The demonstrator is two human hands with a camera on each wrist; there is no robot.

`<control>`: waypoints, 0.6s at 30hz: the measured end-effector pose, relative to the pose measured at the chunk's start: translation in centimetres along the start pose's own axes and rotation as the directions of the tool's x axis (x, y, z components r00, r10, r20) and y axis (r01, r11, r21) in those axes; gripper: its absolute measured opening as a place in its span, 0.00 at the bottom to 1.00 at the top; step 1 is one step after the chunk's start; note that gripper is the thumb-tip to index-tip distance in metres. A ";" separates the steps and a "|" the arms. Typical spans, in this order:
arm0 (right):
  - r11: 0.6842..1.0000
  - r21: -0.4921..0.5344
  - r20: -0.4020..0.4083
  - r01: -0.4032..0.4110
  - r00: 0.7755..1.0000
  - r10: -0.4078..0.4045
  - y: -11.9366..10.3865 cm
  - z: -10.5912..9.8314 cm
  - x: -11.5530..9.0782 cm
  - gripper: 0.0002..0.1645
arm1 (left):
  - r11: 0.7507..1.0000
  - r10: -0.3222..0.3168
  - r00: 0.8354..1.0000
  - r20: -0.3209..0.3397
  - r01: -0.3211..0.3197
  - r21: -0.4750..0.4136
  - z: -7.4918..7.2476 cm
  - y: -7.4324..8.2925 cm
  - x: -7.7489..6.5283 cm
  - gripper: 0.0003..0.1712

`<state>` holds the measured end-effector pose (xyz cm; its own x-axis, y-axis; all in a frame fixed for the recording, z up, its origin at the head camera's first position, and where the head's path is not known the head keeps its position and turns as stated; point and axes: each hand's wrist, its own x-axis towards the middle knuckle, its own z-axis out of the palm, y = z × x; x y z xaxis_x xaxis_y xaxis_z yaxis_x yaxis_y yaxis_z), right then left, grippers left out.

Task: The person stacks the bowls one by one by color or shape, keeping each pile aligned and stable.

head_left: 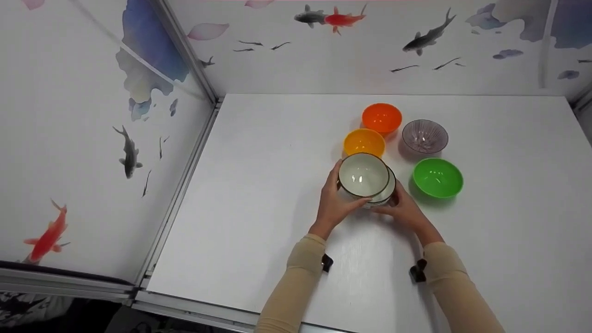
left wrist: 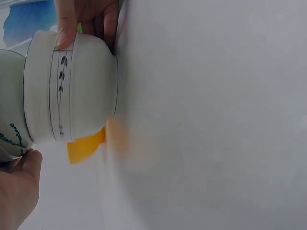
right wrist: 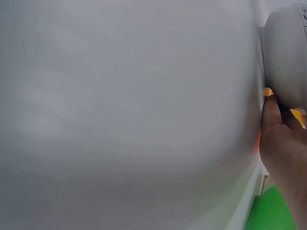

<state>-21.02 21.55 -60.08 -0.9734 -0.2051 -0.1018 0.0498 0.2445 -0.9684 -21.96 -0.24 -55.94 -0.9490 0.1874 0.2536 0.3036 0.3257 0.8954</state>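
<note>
My left hand (head_left: 335, 203) grips a white bowl (head_left: 363, 175) with a dark rim, thumb at its near side and fingers around the left. It is held above more white bowls (left wrist: 93, 86), stacked on the table and banded with a small leaf pattern. A blue-green sprig decorates the upper bowl in the left wrist view. My right hand (head_left: 409, 210) holds the lower stack from the right, fingers curved along its side, low by the tabletop in the right wrist view. The upper bowl hides much of the stack from the head view.
Behind the white bowls stand a yellow bowl (head_left: 364, 142) and an orange bowl (head_left: 381, 118). To the right are a clear purplish ribbed bowl (head_left: 424, 137) and a green bowl (head_left: 437, 178). Printed panels (head_left: 296, 69) border the white table (head_left: 249, 185) at the back and left.
</note>
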 end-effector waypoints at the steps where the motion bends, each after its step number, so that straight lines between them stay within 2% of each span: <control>1: 1.000 -0.001 0.000 0.000 1.000 0.000 0.0 0.0 0.0 0.66 | 1.000 0.010 1.000 -0.004 -0.010 0.002 0.2 0.0 0.0 0.66; 5: 1.000 0.015 0.004 0.002 1.000 -0.002 -0.1 -0.1 -0.1 0.64 | 0.999 0.035 0.999 -0.019 -0.034 0.023 1.1 -0.3 0.0 0.66; 11: 1.000 0.021 -0.002 0.006 1.000 -0.006 0.0 -0.1 -0.2 0.64 | 0.997 -0.001 1.000 -0.025 0.003 0.078 2.3 -0.8 -0.2 0.67; 18: 1.000 0.011 -0.004 0.003 1.000 -0.003 0.2 0.0 0.0 0.63 | 0.996 -0.028 0.999 -0.038 0.031 0.080 3.0 -1.4 -0.3 0.66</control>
<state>-21.05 21.60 -60.25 -0.9745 -0.2022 -0.0976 0.0489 0.2332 -0.9712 -21.84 2.02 -58.35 -0.9596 0.1430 0.2422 0.2801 0.4049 0.8704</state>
